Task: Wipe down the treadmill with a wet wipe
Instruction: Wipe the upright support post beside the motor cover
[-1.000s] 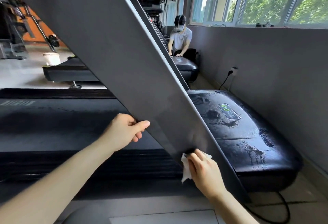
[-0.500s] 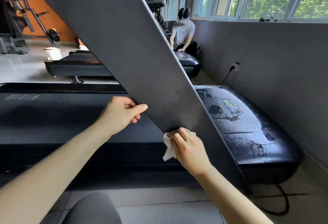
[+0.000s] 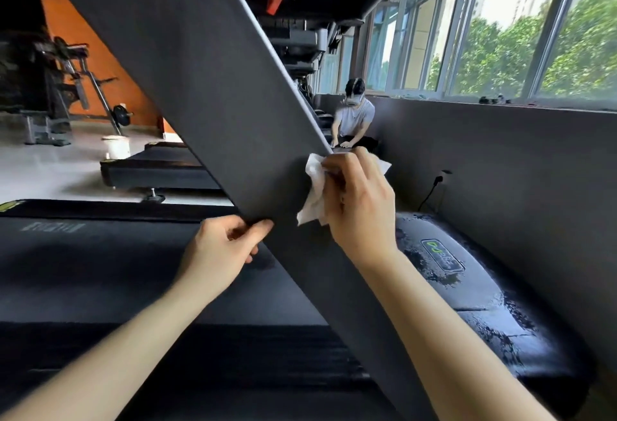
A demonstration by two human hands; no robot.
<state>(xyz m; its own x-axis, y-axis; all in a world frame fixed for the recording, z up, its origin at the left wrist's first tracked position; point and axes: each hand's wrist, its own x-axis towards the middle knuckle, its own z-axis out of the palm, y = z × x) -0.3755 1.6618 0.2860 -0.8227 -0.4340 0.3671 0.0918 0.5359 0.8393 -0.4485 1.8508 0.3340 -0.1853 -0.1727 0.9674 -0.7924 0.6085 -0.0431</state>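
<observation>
**Treadmill [image 3: 100, 270] upright [image 3: 213, 103] with a wet wipe [image 3: 315, 187] on it, both hands busy**

The treadmill sits right under the camera. Its dark belt runs across the lower left, and the wide grey upright slants from top left down to bottom right.

The right hand [image 3: 360, 207] has its grip closed round the crumpled white wet wipe, holding it against the upright's face at the right edge, about halfway up. The left hand [image 3: 220, 253] is lower down on the opposite edge, with its grip pinching that edge between thumb and fingers.

The only container is a white bucket [image 3: 115, 147] on the floor, back left. Can't tell what's in it from this angle.

As for writing, the glossy black motor cover [image 3: 500, 320] at the right looks wet and streaky. It carries a green-outlined label [image 3: 442, 255], but the letters are too small to read. There's also pale lettering [image 3: 53, 227] on the far side rail, too blurry to make out.

Further back, another person [image 3: 354, 117] crouches by the wall under the windows. A plug [image 3: 440, 177] sits in a socket on that grey wall, just above the motor cover.
</observation>
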